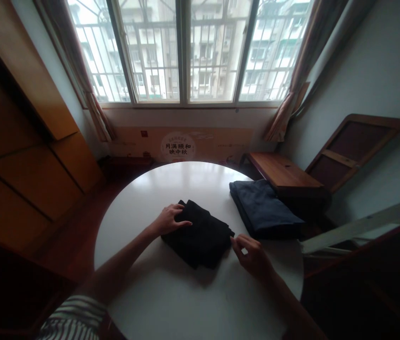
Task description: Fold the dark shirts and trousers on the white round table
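Note:
A folded black garment (200,236) lies on the white round table (143,297), its layers slightly uneven at the right end. What kind of clothing it is cannot be made out. My left hand (170,220) rests on its upper left part, thumb apart from the stretched fingers. At the right corner, my right hand (251,255) pinches the garment's edge between thumb and forefinger. A folded dark blue garment (265,208) sits on the table to the right, beyond my right hand and apart from it.
Beyond the table's far right edge stands a low wooden table (281,170). A wooden-framed panel (348,146) leans at the right wall. Wooden cabinets (37,179) line the left side. A printed banner (207,141) hangs below the barred window (186,52).

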A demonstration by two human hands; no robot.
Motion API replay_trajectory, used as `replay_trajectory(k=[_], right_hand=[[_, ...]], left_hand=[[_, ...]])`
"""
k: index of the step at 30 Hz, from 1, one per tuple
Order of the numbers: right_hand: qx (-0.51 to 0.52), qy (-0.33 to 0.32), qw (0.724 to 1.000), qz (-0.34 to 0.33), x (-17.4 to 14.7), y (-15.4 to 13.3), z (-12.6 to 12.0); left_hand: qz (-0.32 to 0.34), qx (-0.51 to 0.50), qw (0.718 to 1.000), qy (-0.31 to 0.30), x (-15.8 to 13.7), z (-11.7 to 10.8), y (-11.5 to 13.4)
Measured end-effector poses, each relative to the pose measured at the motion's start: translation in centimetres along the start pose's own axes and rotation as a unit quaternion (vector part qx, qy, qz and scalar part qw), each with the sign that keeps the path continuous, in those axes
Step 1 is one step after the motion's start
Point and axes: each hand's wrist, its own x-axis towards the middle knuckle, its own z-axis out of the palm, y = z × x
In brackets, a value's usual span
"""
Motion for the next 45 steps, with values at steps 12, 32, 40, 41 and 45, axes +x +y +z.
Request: replay_trajectory(k=[12, 32, 40, 41, 45], right_hand=[[0.015, 0.012, 0.999, 0.031, 0.0, 0.0, 0.1], [-0.303, 0.083, 0.943, 0.112, 0.8, 4.7, -1.5], [-0.080, 0.027, 0.989, -0.118, 1.5, -2.1, -3.0], [-0.040, -0.017, 0.988, -0.146, 1.3, -3.5, -2.9], [0.089, -0.090, 0.980, -0.152, 1.1, -5.5, -2.3]], left_hand=[[-0.005, 0.069, 0.934, 0.349, 11.1, -10.8, 1.8], [0.043, -0.005, 0.994, -0.097, 0.8, -4.2, 0.5], [0.146, 0.116, 0.982, -0.002, 2.2, -4.0, 3.4], [0.159, 0.080, 0.984, -0.021, 2.3, -3.0, 3.9], [0.186, 0.033, 0.976, -0.105, 2.5, 1.1, 4.8]])
